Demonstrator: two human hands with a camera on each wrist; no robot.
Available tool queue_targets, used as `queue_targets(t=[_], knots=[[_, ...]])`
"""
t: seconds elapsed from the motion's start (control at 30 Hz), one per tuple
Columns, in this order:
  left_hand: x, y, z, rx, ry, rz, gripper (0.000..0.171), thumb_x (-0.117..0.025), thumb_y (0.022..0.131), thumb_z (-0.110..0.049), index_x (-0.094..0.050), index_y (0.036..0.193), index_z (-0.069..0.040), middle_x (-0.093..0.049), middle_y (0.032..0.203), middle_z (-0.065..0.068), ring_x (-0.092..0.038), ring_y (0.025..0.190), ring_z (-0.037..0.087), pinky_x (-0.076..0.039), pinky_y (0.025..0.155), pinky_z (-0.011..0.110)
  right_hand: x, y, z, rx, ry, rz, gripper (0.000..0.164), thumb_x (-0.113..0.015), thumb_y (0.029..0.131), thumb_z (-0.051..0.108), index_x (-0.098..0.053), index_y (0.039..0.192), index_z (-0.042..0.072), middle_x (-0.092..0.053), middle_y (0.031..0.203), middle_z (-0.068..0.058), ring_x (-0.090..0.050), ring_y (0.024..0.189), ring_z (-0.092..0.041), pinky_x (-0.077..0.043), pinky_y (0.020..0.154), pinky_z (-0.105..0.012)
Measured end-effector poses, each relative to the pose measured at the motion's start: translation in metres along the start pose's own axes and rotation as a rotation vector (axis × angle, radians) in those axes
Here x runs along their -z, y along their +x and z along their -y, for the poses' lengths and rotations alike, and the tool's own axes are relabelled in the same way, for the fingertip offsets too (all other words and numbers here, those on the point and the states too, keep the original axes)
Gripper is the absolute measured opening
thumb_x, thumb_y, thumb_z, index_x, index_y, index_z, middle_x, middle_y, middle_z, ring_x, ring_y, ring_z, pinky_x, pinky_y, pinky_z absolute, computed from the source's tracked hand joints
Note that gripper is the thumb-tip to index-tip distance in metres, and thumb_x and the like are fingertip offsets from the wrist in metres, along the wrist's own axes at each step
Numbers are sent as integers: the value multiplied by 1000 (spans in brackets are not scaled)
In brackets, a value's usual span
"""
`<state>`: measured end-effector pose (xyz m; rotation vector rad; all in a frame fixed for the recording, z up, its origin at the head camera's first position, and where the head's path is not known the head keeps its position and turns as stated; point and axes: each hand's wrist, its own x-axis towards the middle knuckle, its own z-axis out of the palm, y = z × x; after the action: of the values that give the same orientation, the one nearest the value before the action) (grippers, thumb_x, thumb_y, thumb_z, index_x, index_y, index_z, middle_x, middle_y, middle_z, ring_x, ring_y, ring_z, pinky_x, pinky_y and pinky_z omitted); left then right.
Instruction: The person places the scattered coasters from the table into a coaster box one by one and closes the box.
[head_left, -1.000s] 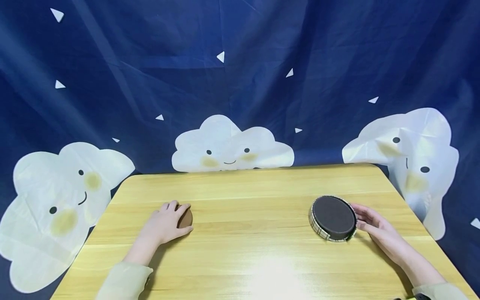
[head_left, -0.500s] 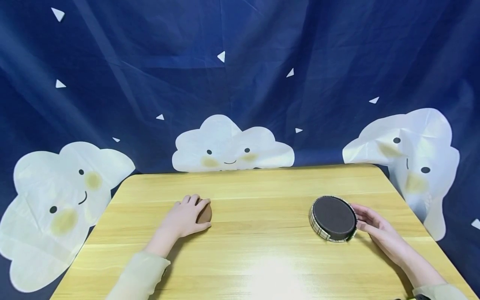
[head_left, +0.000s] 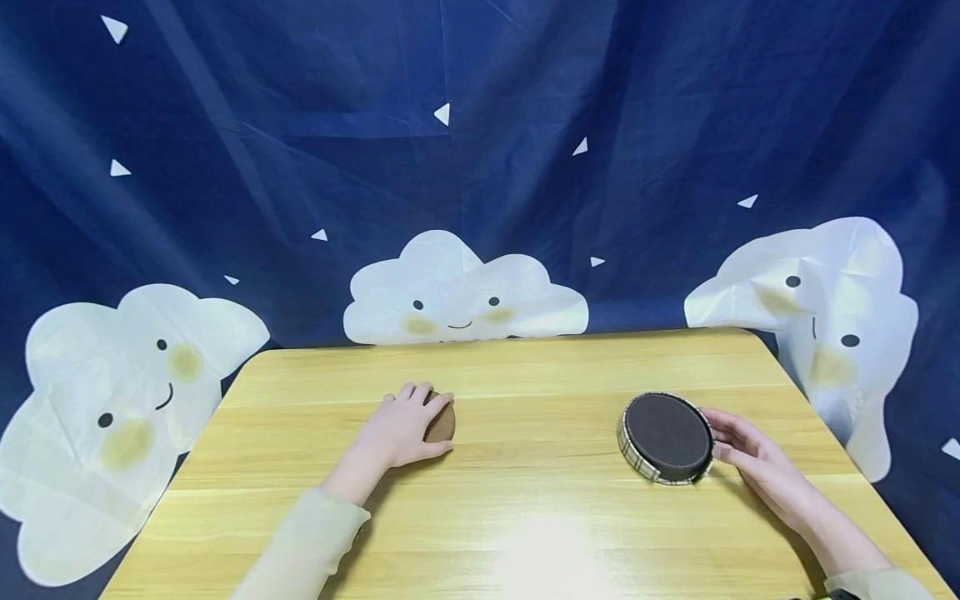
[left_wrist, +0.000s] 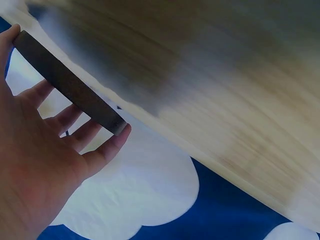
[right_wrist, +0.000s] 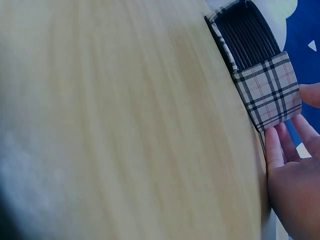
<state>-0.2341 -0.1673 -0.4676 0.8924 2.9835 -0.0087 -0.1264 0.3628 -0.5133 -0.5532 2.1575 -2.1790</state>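
Note:
In the head view my left hand (head_left: 396, 432) holds a flat, round brown disc (head_left: 441, 421) by its rim, left of the table's middle. The left wrist view shows the disc (left_wrist: 72, 82) edge-on, gripped between the thumb and spread fingers. Whether it touches the table I cannot tell. On the right stands a round coaster holder (head_left: 632, 448) with a plaid wall and a dark round top. My right hand (head_left: 765, 467) holds the right side of it, thumb nearer and fingers farther. Through the opening in the holder (right_wrist: 270, 92), a stack of black coasters (right_wrist: 245, 37) shows.
The wooden table (head_left: 525, 492) has rounded far corners and a bright glare near its front. A dark blue curtain (head_left: 517, 192) with white clouds and triangles hangs behind it.
My left hand has moved to the right across the table with the brown disc in its grip. The right hand and the coaster holder have stayed in place.

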Motion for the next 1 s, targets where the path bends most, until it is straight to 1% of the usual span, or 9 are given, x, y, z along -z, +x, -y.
queue_targets(t=[0.27, 0.47, 0.77, 1.0], knots=[[3, 11, -16, -49, -19, -9, 83, -71, 91, -64, -50, 158, -19, -51, 150, 19, -52, 136, 42, -50, 100, 61, 0, -1, 0, 1, 4, -8, 57, -40, 103, -15, -55, 150, 14, -68, 137, 13, -63, 121, 2, -46, 100, -10], [4, 22, -26, -72, -22, -15, 83, -70, 91, -64, -49, 158, -20, -50, 151, 17, -51, 137, 40, -50, 101, 60, 1, -2, -1, -5, 3, -7, 58, -40, 103, -16, -55, 150, 16, -67, 138, 13, -63, 122, 2, -45, 100, -10], [6, 38, -41, -104, -12, -15, 83, -67, 93, -66, -45, 161, -23, -48, 156, 14, -49, 142, 36, -48, 106, 60, 0, -2, -1, 0, -1, -7, 58, -40, 103, -16, -55, 150, 16, -67, 138, 13, -63, 121, 2, -46, 101, -10], [13, 49, -58, -143, -8, -35, 82, -66, 94, -65, -44, 161, -25, -48, 156, 13, -49, 142, 35, -48, 108, 60, 0, -2, 0, -4, -3, -11, 58, -40, 103, -16, -55, 149, 16, -67, 138, 14, -63, 121, 2, -46, 101, -10]])
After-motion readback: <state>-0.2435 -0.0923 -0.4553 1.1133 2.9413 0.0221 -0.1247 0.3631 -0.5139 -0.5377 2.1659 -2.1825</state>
